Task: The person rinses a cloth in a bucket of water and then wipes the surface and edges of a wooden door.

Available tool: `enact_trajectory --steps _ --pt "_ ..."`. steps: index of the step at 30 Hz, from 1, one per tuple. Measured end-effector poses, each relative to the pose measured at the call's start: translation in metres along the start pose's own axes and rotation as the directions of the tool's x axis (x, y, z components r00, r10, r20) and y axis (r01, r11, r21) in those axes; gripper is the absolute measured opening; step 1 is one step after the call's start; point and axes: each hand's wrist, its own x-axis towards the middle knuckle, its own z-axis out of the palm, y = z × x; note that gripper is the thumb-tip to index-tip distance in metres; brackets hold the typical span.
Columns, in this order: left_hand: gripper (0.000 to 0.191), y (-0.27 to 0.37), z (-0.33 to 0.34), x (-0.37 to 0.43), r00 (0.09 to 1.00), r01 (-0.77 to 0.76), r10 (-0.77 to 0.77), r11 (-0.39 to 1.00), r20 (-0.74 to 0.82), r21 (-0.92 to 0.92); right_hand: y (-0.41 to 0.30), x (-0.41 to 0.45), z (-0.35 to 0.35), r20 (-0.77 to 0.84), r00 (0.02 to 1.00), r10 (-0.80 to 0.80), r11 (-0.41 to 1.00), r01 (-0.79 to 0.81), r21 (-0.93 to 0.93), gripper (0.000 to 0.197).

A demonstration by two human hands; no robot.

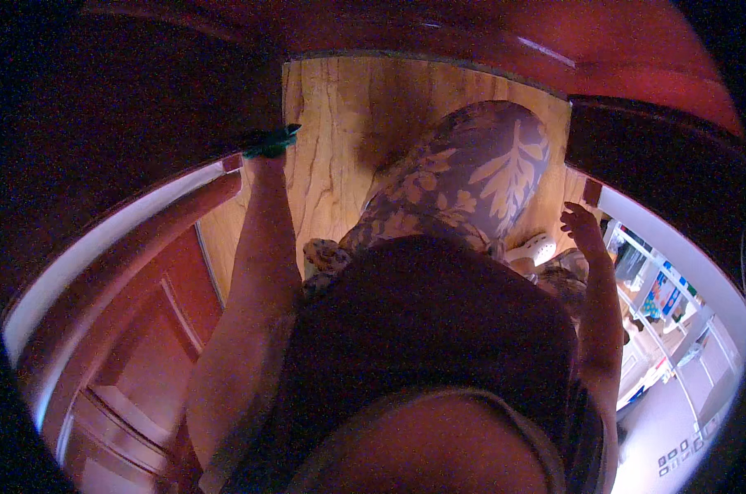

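Note:
On the left my forearm reaches up to a dark wooden cabinet or door panel. At its end a dark green thing, perhaps a cloth or a glove (270, 143), covers or lies in my left hand (268, 149). The fingers there are too dark to make out. My right hand (578, 223) hangs in the air at the right, with bent fingers apart and nothing seen in it. Between the arms are my knee and thigh in floral-patterned trousers (496, 160), below a dark shirt (428, 309). A white clog with holes (535, 249) is on my foot beside the trousers.
Wood-grain flooring (323, 136) lies below me. A reddish panelled door (157, 333) stands at the lower left, with a white frame edge (157, 197) above it. Dark red furniture or panelling (644, 43) crosses the top. A bright room with white shelving (669, 309) shows at the right.

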Motion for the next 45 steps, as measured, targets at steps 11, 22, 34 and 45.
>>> enact_trajectory --steps 11,22,34,45 --pt "0.037 0.173 0.078 0.037 0.856 -0.468 0.061 -0.327 0.513 0.821 0.007 -0.043 0.023 -0.182 0.983 -0.038 0.999 0.034 -0.023 0.032" --pt "0.039 0.084 0.033 0.124 0.860 -0.485 -0.025 -0.346 0.509 0.803 0.035 -0.075 0.022 -0.139 0.964 0.226 0.972 -0.232 -0.029 0.030" --pt "0.044 0.029 0.030 -0.033 0.797 -0.599 0.117 0.036 0.592 0.800 0.061 -0.060 0.029 -0.166 0.963 0.213 0.975 -0.219 -0.023 0.036" --pt "0.049 0.024 0.025 -0.047 0.837 -0.544 0.163 0.151 0.522 0.826 0.075 -0.046 0.022 -0.171 0.977 0.124 0.992 -0.123 0.018 0.032"
